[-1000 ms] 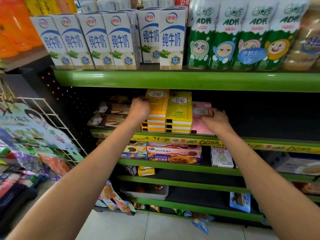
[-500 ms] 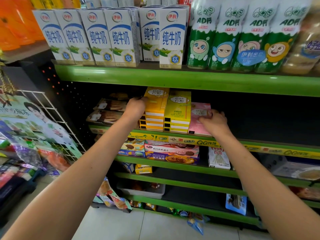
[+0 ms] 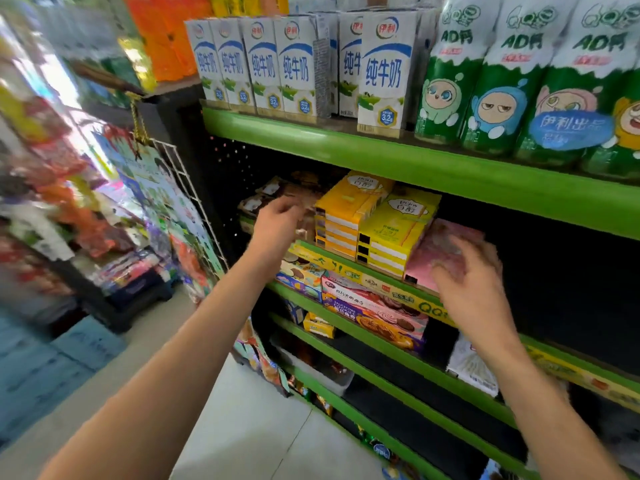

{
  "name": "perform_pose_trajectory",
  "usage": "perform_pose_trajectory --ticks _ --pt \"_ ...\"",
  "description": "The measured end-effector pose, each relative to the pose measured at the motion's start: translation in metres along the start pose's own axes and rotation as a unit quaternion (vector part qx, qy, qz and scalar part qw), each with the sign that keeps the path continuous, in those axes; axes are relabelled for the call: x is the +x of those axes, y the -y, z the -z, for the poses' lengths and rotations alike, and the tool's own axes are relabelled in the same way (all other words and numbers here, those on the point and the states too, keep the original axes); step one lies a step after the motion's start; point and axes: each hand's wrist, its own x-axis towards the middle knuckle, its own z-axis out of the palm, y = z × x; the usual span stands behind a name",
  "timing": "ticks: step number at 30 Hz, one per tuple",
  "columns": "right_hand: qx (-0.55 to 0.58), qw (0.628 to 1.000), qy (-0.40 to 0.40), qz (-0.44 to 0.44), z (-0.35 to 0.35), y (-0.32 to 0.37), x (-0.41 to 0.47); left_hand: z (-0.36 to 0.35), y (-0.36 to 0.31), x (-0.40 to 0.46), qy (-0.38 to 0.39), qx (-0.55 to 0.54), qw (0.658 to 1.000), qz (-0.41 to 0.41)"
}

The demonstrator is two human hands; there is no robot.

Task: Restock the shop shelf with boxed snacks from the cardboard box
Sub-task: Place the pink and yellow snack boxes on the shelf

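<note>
Stocking of the middle shelf (image 3: 398,289) is judged to be at the end of one placement: two stacks of yellow snack boxes (image 3: 377,223) and a pink snack box (image 3: 429,258) are seen lying on it, and neither hand is seen to carry anything. The left hand (image 3: 277,223) is held in the air with its fingers (image 3: 289,207) loosely curled and parted; nothing is gripped between them. Just beyond those fingertips lie dark biscuit packets (image 3: 277,194), and the nearer yellow stack stands just to their right. The right hand (image 3: 467,282) is blurred, so the exact spread of its fingers (image 3: 485,252) cannot be told for certain, though they appear open and splayed. The pink box lies under and just to the left of them, and whether it is touched cannot be told. To the right of these fingers the shelf is bare and dark.

The cardboard box is not in view, so the remaining stock cannot be judged. The next move is judged to call for both hands to be drawn clear of the shelf without the stacks being knocked, and for the supply box to be found and further snack boxes to be lifted from it. The bare stretch beside the pink box would be a fitting place for them.
</note>
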Motion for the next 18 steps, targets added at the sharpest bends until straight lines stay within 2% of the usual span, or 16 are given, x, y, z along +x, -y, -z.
perform_pose_trajectory --ticks 4,7,10,13,18 --pt "0.104 0.981 0.098 0.131 -0.008 -0.002 -0.017 0.008 0.024 -0.063 -0.096 -0.028 0.993 0.06" --pt "0.173 0.948 0.211 0.165 -0.019 -0.008 -0.043 0.004 0.049 -0.136 -0.144 -0.047 0.981 0.121" --pt "0.154 0.916 0.333 0.161 -0.035 -0.018 -0.08 0.007 0.077 -0.223 -0.191 -0.047 0.964 0.181" --pt "0.125 0.866 0.458 0.156 -0.051 -0.031 -0.125 0.006 0.116 -0.313 -0.247 -0.067 0.935 0.245" --pt "0.04 0.768 0.617 0.168 -0.07 -0.06 -0.214 -0.015 0.186 -0.467 -0.347 -0.099 0.861 0.359"
